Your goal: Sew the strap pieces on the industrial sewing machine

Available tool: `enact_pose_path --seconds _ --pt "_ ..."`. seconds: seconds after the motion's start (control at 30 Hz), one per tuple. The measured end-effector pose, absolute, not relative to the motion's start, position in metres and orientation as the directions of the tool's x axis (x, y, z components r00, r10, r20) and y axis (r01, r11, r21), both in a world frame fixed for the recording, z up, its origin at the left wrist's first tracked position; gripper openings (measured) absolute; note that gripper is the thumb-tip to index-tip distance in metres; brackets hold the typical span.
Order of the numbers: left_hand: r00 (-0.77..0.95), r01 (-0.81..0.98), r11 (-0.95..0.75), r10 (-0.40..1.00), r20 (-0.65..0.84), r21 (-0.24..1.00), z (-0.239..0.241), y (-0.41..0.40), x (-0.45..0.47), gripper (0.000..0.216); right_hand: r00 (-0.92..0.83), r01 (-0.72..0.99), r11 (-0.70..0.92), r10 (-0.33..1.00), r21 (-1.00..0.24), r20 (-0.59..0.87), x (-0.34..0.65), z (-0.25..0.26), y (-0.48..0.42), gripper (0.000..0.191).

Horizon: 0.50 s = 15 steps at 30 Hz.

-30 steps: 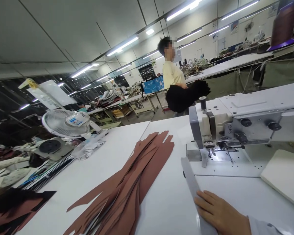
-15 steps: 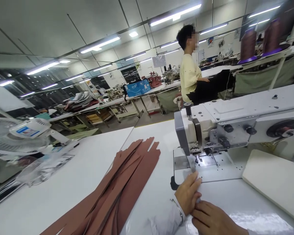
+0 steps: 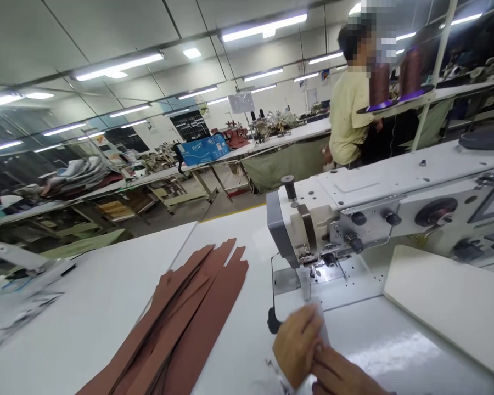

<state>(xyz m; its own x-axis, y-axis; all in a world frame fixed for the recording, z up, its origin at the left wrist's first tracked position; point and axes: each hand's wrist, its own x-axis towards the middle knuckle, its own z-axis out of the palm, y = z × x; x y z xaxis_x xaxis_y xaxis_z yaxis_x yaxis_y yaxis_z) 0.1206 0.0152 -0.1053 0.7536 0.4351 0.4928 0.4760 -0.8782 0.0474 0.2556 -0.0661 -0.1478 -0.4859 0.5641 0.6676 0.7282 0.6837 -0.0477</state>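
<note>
A white sewing machine (image 3: 313, 219) stands in front of me, its lamp lighting the needle area. A pale grey strip (image 3: 305, 284) lies under or beside the presser foot and runs toward me. At its near end my left hand (image 3: 295, 341), blurred, is closed with its fingers pressed together, seemingly on the strip. My right hand (image 3: 343, 373) meets it from the lower right, fingers bent inward and tips hidden behind the left hand. What the right fingers pinch cannot be made out. Left of the machine lies a loose stack of reddish-brown cut pieces (image 3: 189, 318).
A cream board (image 3: 448, 307) rests on the table right of my hands. Two brown thread cones (image 3: 410, 75) stand on a rack behind the machine. Beyond it a person in a yellow shirt (image 3: 348, 118) stands by another table. A blue box (image 3: 203, 151) sits farther back.
My view has turned right, so the scene sits farther left. Both hands have drawn slightly nearer to me and closer together. The person behind has moved right, behind the thread cones.
</note>
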Motion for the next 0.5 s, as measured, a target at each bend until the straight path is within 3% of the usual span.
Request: enact_pose_path --seconds 0.1,0.2,0.33,0.5 --pt "0.831 0.469 -0.883 0.449 0.328 0.018 -0.092 0.029 0.134 0.035 -0.416 0.737 0.662 0.604 -0.137 0.680 0.258 -0.132 -0.075 0.015" --pt "0.810 0.545 -0.837 0.541 0.227 0.051 -0.092 0.044 0.140 0.044 -0.453 0.704 0.681 0.647 -0.199 0.613 0.268 -0.114 -0.076 0.015" --pt "0.732 0.633 -0.767 0.636 0.242 0.103 -0.100 0.056 0.138 0.043 -0.532 0.689 0.690 0.690 -0.224 0.491 0.277 -0.105 -0.068 0.019" --pt "0.697 0.614 -0.773 0.625 0.350 0.158 -0.104 0.069 0.144 0.024 -0.526 0.735 0.651 0.723 -0.188 0.448 0.278 -0.112 -0.056 0.025"
